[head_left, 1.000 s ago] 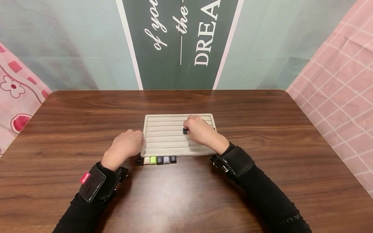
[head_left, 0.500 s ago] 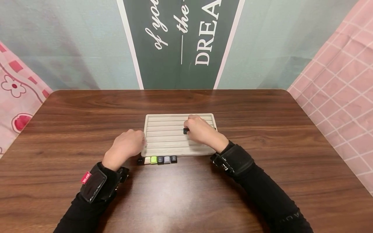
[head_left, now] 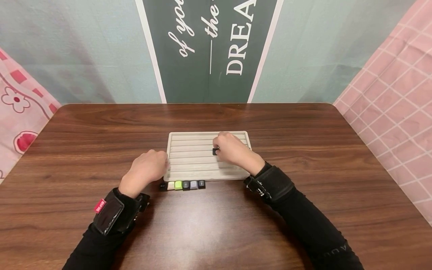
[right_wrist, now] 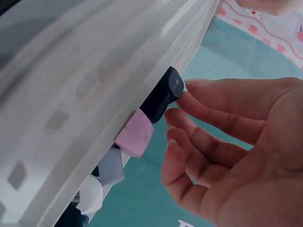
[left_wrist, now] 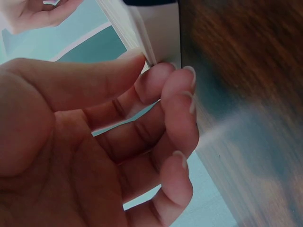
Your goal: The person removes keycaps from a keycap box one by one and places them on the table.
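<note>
A pale ridged tray (head_left: pixel 190 165) lies on the table. My left hand (head_left: pixel 148 166) is at its left edge, and in the left wrist view the thumb and index finger pinch the tray's corner (left_wrist: pixel 163 35). Over the right half of the tray, my right hand (head_left: pixel 233 149) pinches a black keycap (head_left: pixel 215 152) between thumb and index finger. Seen from the right wrist, that black keycap (right_wrist: pixel 163 97) sits on a ridge of the tray. A pink keycap (right_wrist: pixel 136 133), a lavender keycap (right_wrist: pixel 111 166) and a white keycap (right_wrist: pixel 90 195) line up beside it.
Several loose keycaps stand in a row along the tray's front edge, among them a bright green keycap (head_left: pixel 178 185) and a cream keycap (head_left: pixel 171 185). The brown wooden table (head_left: pixel 216 225) extends around the tray. Printed cloths (head_left: pixel 303 56) hang behind and beside it.
Both hands stay where they were, the left at the tray's edge and the right at the black keycap. Only a slight shift of the head view shows.
</note>
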{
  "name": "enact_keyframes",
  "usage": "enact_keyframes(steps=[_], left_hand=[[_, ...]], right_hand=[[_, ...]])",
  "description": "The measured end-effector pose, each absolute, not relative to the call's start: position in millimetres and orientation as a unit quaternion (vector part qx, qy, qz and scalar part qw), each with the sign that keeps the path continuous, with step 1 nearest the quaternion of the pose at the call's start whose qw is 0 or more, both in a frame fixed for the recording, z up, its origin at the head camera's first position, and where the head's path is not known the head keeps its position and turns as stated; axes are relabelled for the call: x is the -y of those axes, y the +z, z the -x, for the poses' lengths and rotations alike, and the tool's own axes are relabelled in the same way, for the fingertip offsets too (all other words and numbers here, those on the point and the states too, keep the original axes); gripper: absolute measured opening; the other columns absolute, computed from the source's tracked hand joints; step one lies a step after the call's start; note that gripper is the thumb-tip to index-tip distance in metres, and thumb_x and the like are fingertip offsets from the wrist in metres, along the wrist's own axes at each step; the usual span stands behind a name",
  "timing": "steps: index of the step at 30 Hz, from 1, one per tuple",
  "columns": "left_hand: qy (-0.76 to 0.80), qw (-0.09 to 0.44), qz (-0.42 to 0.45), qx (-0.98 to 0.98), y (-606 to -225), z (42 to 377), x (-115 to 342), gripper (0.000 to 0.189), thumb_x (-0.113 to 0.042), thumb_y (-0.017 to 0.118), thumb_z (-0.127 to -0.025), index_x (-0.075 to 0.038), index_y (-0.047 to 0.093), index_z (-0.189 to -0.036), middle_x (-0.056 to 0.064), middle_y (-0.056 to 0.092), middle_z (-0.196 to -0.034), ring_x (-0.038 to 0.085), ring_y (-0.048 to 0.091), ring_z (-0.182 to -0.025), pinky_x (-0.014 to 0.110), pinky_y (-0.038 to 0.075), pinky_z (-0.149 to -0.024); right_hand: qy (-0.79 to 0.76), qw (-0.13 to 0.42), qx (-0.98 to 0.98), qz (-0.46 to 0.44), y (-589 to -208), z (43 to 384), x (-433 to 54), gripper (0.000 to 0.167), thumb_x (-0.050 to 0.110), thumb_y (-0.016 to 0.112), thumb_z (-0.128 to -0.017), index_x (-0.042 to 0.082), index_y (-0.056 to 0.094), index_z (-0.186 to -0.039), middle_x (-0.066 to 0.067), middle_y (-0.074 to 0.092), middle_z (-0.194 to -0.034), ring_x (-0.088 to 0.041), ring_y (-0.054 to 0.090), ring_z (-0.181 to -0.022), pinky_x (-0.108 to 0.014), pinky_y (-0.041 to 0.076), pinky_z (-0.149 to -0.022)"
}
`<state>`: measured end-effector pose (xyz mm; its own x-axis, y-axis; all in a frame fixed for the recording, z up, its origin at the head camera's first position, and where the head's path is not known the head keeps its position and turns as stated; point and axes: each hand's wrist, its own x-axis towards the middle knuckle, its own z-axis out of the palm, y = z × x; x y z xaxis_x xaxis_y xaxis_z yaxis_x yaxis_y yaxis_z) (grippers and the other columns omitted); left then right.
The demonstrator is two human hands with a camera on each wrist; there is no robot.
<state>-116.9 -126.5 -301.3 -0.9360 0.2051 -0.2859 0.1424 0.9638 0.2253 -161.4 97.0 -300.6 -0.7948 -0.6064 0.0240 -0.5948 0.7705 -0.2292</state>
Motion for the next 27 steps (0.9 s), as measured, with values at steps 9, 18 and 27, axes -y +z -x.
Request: enact_keyframes(steps=[9,18,27], left_hand=[[0.105,0.150,-0.093,-0.979,-302.1,116.7,126.4,0.018,-0.009,0.049,-0.084,-0.008,0.054,-0.067,0.014,0.059,-0.076,0.028,0.056,-0.066,0.044,0.044,-0.057],[0.098,0.151,-0.091,-0.980,-302.2,117.6,125.8,0.018,-0.009,0.047,-0.086,-0.006,0.056,-0.070,0.016,0.059,-0.077,0.028,0.056,-0.066,0.043,0.044,-0.057],[0.097,0.158,-0.087,-0.979,-302.6,117.9,126.2,0.019,-0.010,0.047,-0.086,-0.007,0.055,-0.069,0.015,0.058,-0.077,0.026,0.054,-0.065,0.042,0.043,-0.056]], right_hand=[[-0.115,0.032,-0.941,0.317,-300.1,162.9,-96.4,0.024,-0.005,0.058,-0.075,0.009,0.053,-0.055,-0.003,0.051,-0.064,-0.016,0.046,-0.063,-0.027,0.040,-0.059],[-0.107,0.057,-0.947,0.296,-297.7,163.9,-94.2,0.028,-0.006,0.051,-0.077,0.010,0.054,-0.054,-0.003,0.050,-0.063,-0.015,0.043,-0.060,-0.024,0.036,-0.053],[-0.107,0.072,-0.948,0.292,-298.7,165.4,-93.6,0.038,-0.006,0.053,-0.078,0.015,0.033,-0.052,-0.001,0.035,-0.060,-0.013,0.033,-0.057,-0.023,0.025,-0.050]])
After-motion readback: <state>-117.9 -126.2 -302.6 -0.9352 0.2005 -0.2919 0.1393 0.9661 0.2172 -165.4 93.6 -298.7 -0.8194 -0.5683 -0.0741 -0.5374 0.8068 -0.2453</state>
